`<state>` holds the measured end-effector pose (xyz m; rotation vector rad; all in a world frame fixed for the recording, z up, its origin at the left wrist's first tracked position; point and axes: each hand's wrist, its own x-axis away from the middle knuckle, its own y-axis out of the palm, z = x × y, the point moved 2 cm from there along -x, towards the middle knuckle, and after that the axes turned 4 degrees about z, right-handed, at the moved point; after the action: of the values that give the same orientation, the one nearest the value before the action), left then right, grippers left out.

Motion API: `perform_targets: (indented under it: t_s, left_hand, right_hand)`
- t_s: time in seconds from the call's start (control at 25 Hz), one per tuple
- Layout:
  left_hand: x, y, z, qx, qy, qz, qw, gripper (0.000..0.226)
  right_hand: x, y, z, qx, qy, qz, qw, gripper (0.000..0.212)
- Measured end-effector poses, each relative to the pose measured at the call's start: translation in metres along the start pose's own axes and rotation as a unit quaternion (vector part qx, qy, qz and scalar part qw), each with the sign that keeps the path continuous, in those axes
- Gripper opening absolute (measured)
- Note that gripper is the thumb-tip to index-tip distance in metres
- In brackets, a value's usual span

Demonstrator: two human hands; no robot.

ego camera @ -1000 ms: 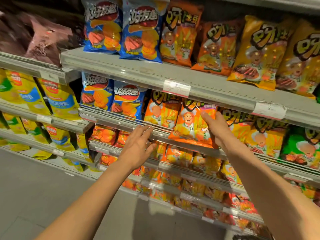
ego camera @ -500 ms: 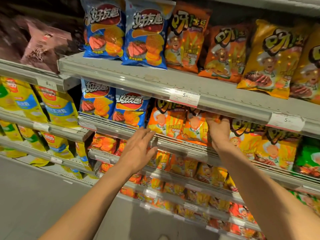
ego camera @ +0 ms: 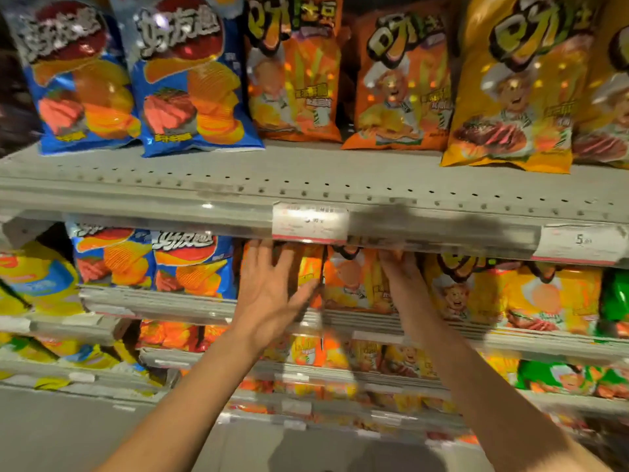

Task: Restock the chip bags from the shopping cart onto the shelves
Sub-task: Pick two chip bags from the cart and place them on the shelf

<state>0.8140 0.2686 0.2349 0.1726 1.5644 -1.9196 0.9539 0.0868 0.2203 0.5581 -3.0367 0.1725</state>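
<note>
Two bare hands reach under a grey perforated metal shelf (ego camera: 306, 185). The right hand (ego camera: 403, 277) rests on an orange foil chip bag with a cartoon chef (ego camera: 354, 281), standing on the second shelf; whether its grip is closed I cannot tell, as the fingertips are hidden. The left hand (ego camera: 269, 294), grip wide with fingers spread, lies just left of that bag. The bag looks light, puffy, slippery and crushable; hold it by the sealed edges. A white price tag (ego camera: 582, 243) to the right shows "5". The bags carry Chinese lettering.
</note>
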Motion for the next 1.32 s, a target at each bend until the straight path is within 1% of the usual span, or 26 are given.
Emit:
perform_targets:
  t_s: [0.04, 0.08, 0.12, 0.16, 0.2, 0.24, 0.28, 0.32, 0.36, 0.4, 0.44, 0.52, 0.56, 0.64, 0.68, 0.72, 0.8, 0.84, 0.88, 0.96, 1.0, 1.04, 1.08, 1.16, 1.24, 1.32]
  left_hand:
    - [-0.009, 0.001, 0.004, -0.013, 0.01, 0.021, 1.0, 0.064]
    - [-0.019, 0.005, 0.01, -0.013, 0.028, 0.033, 0.999, 0.06]
    - [-0.026, 0.011, 0.016, -0.001, 0.046, 0.028, 0.999, 0.051]
    - [-0.033, 0.018, 0.024, 0.018, 0.051, 0.001, 0.999, 0.038]
    - [-0.036, 0.024, 0.031, 0.04, 0.038, -0.038, 0.998, 0.032]
    - [-0.038, 0.03, 0.035, 0.05, 0.018, -0.073, 0.996, 0.037]
    - [-0.04, 0.037, 0.037, 0.04, 0.012, -0.095, 0.995, 0.045]
    - [-0.042, 0.043, 0.037, 0.012, 0.008, -0.121, 0.992, 0.054]
    - [-0.044, 0.048, 0.035, -0.013, 0.004, -0.146, 0.989, 0.063]
    - [-0.045, 0.051, 0.034, -0.029, -0.008, -0.168, 0.985, 0.067]
    - [-0.045, 0.054, 0.031, -0.035, -0.012, -0.175, 0.984, 0.067]
    - [-0.046, 0.056, 0.032, -0.037, -0.01, -0.181, 0.983, 0.059]
    - [-0.045, 0.056, 0.033, -0.037, -0.011, -0.187, 0.982, 0.055]
    - [-0.047, 0.051, 0.039, -0.018, -0.003, -0.166, 0.986, 0.046]
    - [-0.047, 0.048, 0.042, 0.015, 0.017, -0.139, 0.99, 0.042]
    - [-0.047, 0.045, 0.043, 0.048, 0.038, -0.111, 0.992, 0.041]
    - [-0.046, 0.038, 0.043, 0.068, 0.082, -0.073, 0.992, 0.043]
    - [-0.043, 0.038, 0.04, 0.056, 0.094, -0.074, 0.991, 0.042]
    - [-0.039, 0.039, 0.035, 0.052, 0.086, -0.074, 0.992, 0.046]
    - [-0.034, 0.041, 0.028, 0.022, 0.063, -0.077, 0.995, 0.066]
    - [-0.033, 0.043, 0.027, -0.018, 0.086, -0.066, 0.994, 0.073]
    - [-0.034, 0.044, 0.028, -0.046, 0.122, -0.045, 0.99, 0.074]
    - [-0.034, 0.042, 0.029, -0.024, 0.141, -0.015, 0.99, 0.072]
    - [-0.029, 0.039, 0.032, 0.049, 0.128, 0.029, 0.99, 0.072]
    - [-0.011, 0.038, 0.048, 0.064, 0.128, 0.041, 0.989, 0.081]
    - [0.014, 0.039, 0.081, 0.093, 0.18, 0.035, 0.979, 0.083]
  right_hand:
    - [0.001, 0.001, 0.006, -0.013, 0.008, 0.004, 1.0, 0.057]
    - [0.0, 0.001, 0.01, 0.002, 0.016, 0.012, 1.0, 0.053]
    - [-0.001, 0.0, 0.012, 0.035, 0.027, 0.015, 0.999, 0.046]
    - [-0.003, -0.002, 0.014, 0.085, 0.034, 0.011, 0.996, 0.041]
    - [-0.004, -0.004, 0.013, 0.14, 0.034, -0.005, 0.99, 0.039]
    - [-0.002, -0.005, 0.012, 0.203, 0.026, -0.012, 0.979, 0.038]
    - [0.002, -0.007, 0.01, 0.276, -0.007, 0.003, 0.961, 0.039]
    - [0.008, -0.008, 0.007, 0.339, -0.062, 0.031, 0.938, 0.044]
    - [0.015, -0.009, 0.005, 0.365, -0.11, 0.063, 0.922, 0.052]
    - [0.022, -0.009, 0.006, 0.368, -0.13, 0.076, 0.917, 0.06]
    - [0.027, -0.009, 0.005, 0.367, -0.131, 0.078, 0.918, 0.066]
    - [0.03, -0.011, 0.007, 0.361, -0.112, 0.086, 0.922, 0.072]
    - [0.031, -0.012, 0.005, 0.379, -0.125, 0.105, 0.911, 0.075]
    - [0.031, -0.01, -0.001, 0.445, -0.183, 0.125, 0.868, 0.081]
    - [0.031, -0.009, -0.002, 0.476, -0.208, 0.11, 0.848, 0.083]
    - [0.029, -0.01, 0.0, 0.49, -0.209, 0.077, 0.843, 0.084]
    - [0.02, -0.015, 0.004, 0.478, -0.156, 0.03, 0.864, 0.088]
    - [0.014, -0.018, 0.005, 0.472, -0.127, 0.021, 0.872, 0.09]
    - [0.011, -0.019, 0.004, 0.476, -0.11, 0.022, 0.872, 0.092]
    - [0.011, -0.017, -0.002, 0.487, -0.105, 0.028, 0.866, 0.095]
    - [0.014, -0.016, -0.005, 0.481, -0.109, 0.033, 0.869, 0.096]
    - [0.019, -0.016, -0.006, 0.462, -0.113, 0.036, 0.879, 0.096]
    - [0.03, -0.017, -0.005, 0.438, -0.12, 0.04, 0.89, 0.096]
    - [0.061, -0.022, 0.003, 0.404, -0.144, 0.063, 0.901, 0.094]
    - [0.095, -0.038, 0.011, 0.392, -0.145, 0.078, 0.905, 0.091]
    - [0.123, -0.065, 0.025, 0.367, -0.121, 0.101, 0.917, 0.089]
